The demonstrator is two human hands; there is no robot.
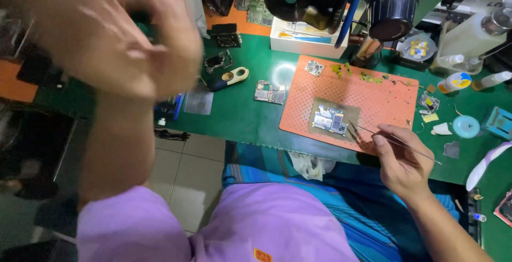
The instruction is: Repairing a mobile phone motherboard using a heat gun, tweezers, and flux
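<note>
Pinching thin metal tweezers (pixel 397 143) between thumb and fingertips, the right hand (pixel 401 160) rested at lower right of the frame, tips touching the small circuit board (pixel 330 119) on the orange mat (pixel 373 99). That board looked light, stiff and fragile (best gripped by its edges). The left hand (pixel 114 32), blurred at upper left, gave no clear finger state.

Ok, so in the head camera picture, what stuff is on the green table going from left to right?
Left hand raised and blurred → small circuit board → orange mat → right hand holding tweezers → round teal disc.
</note>
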